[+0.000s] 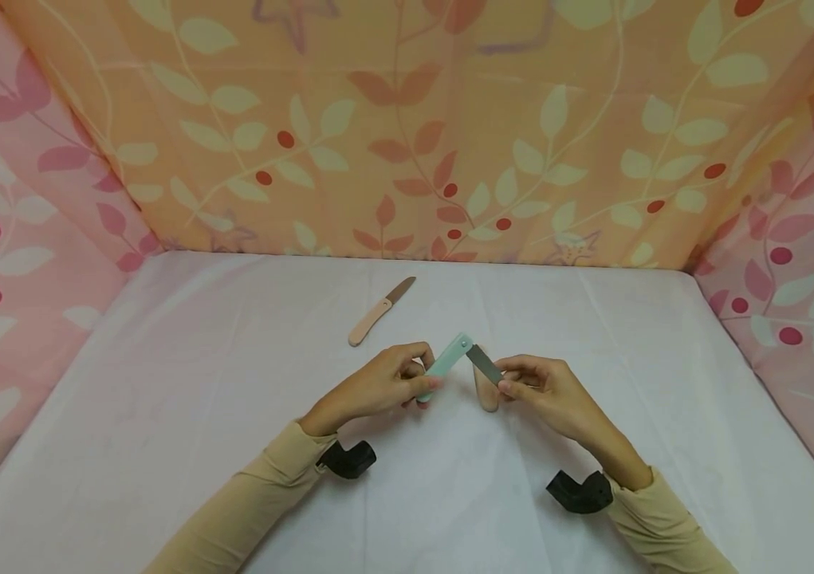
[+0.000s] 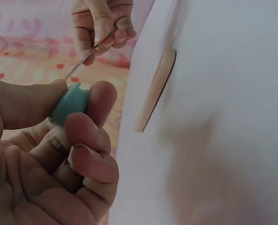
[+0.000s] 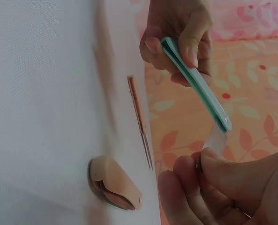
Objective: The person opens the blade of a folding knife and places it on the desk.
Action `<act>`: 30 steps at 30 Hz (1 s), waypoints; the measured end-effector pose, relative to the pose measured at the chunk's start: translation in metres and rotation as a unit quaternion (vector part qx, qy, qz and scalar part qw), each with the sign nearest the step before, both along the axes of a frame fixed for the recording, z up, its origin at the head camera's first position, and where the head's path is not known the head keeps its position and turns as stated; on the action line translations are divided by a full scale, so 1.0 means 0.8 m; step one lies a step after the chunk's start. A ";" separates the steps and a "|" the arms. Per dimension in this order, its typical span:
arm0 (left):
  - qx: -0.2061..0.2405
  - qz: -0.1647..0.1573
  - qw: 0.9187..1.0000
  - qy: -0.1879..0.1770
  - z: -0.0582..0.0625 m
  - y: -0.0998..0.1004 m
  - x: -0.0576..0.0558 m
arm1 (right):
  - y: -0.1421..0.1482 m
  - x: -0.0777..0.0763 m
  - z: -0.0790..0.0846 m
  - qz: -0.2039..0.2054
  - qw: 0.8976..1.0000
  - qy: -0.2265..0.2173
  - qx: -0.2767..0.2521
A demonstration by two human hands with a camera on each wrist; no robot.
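A folding knife with a mint-green handle (image 1: 449, 356) is held partly unfolded above the table between both hands. My left hand (image 1: 387, 378) grips the handle at its rear end, thumb against the curled fingers. The blade (image 1: 484, 364) angles down from the pivot toward my right hand (image 1: 548, 392), which pinches its tip end between thumb and fingers. Under the blade lies a folded knife (image 3: 115, 180) with a beige handle, partly covered in the head view. Farther back, a second beige-handled knife (image 1: 372, 320) rests with its blade out.
A white cloth covers the table (image 1: 184, 399). Orange leaf-patterned fabric (image 1: 407, 159) rises behind it, and pink patterned fabric (image 1: 12, 239) stands at both sides. Black camera mounts (image 1: 349, 460) sit at both wrists.
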State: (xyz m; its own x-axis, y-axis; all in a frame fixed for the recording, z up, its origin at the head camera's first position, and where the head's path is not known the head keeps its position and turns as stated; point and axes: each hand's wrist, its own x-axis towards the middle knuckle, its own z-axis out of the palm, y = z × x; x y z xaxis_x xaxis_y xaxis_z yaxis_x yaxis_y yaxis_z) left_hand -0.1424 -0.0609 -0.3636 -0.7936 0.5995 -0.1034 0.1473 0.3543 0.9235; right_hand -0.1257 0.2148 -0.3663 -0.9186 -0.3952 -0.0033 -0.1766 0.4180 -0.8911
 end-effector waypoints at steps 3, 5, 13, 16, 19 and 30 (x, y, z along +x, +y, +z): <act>0.002 -0.011 1.000 -0.004 0.000 -0.002 -0.001 | 0.003 -0.002 0.001 -0.006 1.000 0.002 -0.007; 0.002 -0.014 1.000 -0.006 0.000 -0.004 -0.002 | 0.004 -0.003 0.001 -0.009 1.000 0.005 -0.014; -0.008 -0.006 1.000 -0.002 0.003 -0.003 -0.003 | 0.005 -0.005 -0.001 -0.026 0.999 -0.002 -0.017; -0.010 0.002 1.000 -0.004 0.002 -0.003 -0.003 | 0.005 -0.005 -0.001 -0.023 0.999 -0.008 -0.023; -0.003 0.009 1.000 -0.006 0.000 -0.001 -0.004 | 0.004 -0.005 -0.003 -0.026 0.999 -0.007 -0.029; 0.041 0.048 0.998 0.010 -0.003 0.001 -0.004 | -0.001 -0.003 -0.002 -0.053 0.998 0.020 -0.018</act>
State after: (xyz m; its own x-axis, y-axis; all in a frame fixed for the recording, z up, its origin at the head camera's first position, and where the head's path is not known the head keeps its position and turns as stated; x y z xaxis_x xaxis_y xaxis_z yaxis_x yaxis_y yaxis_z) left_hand -0.1458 -0.0604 -0.3658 -0.8494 0.5262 -0.0409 0.1348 0.2912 0.9471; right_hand -0.1278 0.2141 -0.3677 -0.9546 -0.2942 0.0459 -0.1678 0.4042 -0.8991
